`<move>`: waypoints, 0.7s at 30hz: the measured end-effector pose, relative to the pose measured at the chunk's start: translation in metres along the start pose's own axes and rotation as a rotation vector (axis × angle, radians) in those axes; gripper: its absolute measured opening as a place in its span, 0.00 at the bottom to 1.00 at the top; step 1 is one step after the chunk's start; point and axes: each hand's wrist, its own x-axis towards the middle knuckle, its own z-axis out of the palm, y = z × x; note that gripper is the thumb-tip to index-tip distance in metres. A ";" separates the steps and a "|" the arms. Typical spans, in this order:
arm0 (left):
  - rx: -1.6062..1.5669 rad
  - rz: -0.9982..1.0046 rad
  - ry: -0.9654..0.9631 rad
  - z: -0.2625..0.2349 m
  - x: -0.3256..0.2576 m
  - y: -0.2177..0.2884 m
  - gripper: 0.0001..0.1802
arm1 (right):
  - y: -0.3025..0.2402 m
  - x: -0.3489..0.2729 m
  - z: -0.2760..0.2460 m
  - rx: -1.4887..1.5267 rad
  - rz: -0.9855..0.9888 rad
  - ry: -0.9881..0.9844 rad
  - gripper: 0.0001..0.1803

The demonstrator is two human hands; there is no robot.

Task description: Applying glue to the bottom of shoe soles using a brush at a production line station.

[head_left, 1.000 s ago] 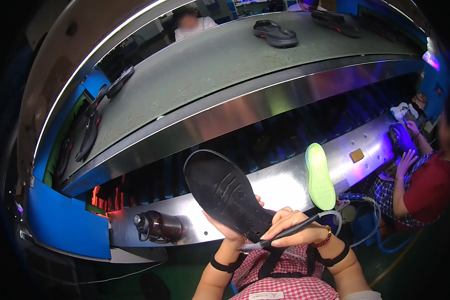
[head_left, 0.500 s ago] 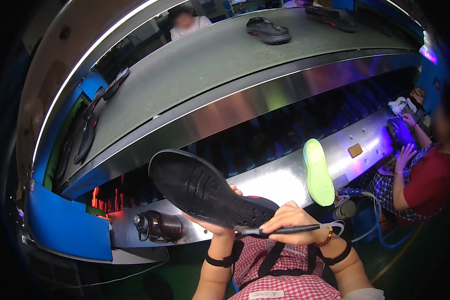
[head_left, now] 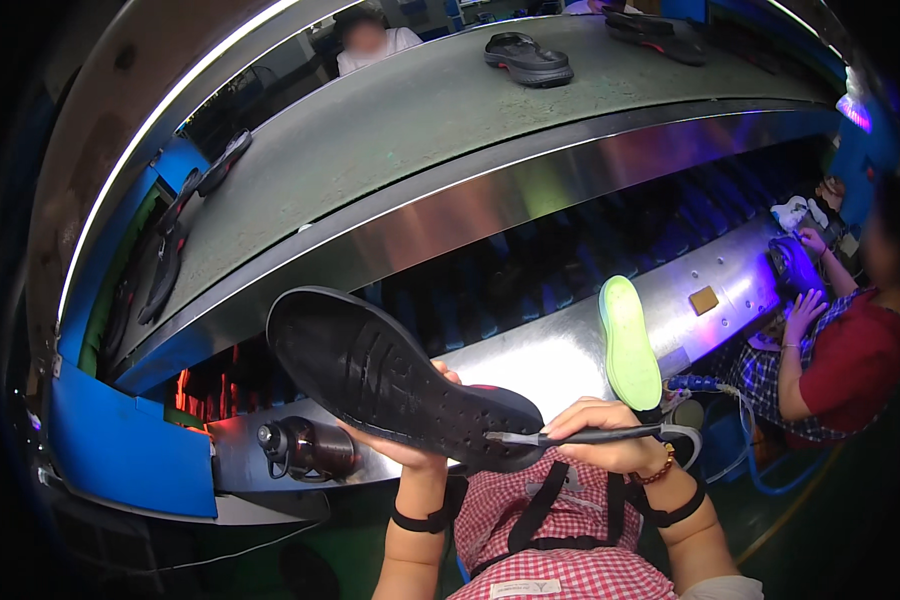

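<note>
A black shoe sole (head_left: 370, 365) is tilted up in front of me, its hollow inner face with slots and small holes toward me. My left hand (head_left: 410, 452) is closed round its lower edge, fingertips showing on the far side. In my right hand (head_left: 602, 430) is a slim black-handled brush (head_left: 570, 437) with a pale tip and a grey tube at its rear end. The tip lies against the narrower end of the sole. A lime-green sole (head_left: 630, 345) rests on the metal shelf to the right of the black one.
The metal shelf (head_left: 460, 390) carries a dark bottle (head_left: 310, 448) at left and a small tan block (head_left: 704, 300) at right. Beyond it runs a green conveyor belt (head_left: 370, 170) with black soles (head_left: 530, 62). A co-worker (head_left: 840, 350) handles a shoe at right; blue hoses hang nearby.
The black sole has shifted left and slightly up with my left hand. The brush tip has moved from the sole's lower edge onto its inner face near the narrower end.
</note>
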 end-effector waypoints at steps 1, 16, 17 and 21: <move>-0.001 -0.001 0.000 0.001 0.001 0.000 0.55 | 0.003 0.003 0.000 -0.123 -0.040 -0.018 0.11; 0.200 -0.016 -0.053 0.012 -0.001 0.010 0.54 | 0.007 0.001 -0.013 0.276 -0.052 -0.193 0.15; 0.137 -0.023 -0.014 0.017 0.000 0.009 0.55 | 0.009 -0.002 -0.014 0.262 0.035 -0.087 0.14; 0.061 -0.046 0.173 0.040 0.005 0.006 0.58 | 0.018 -0.010 -0.007 0.448 0.133 -0.003 0.12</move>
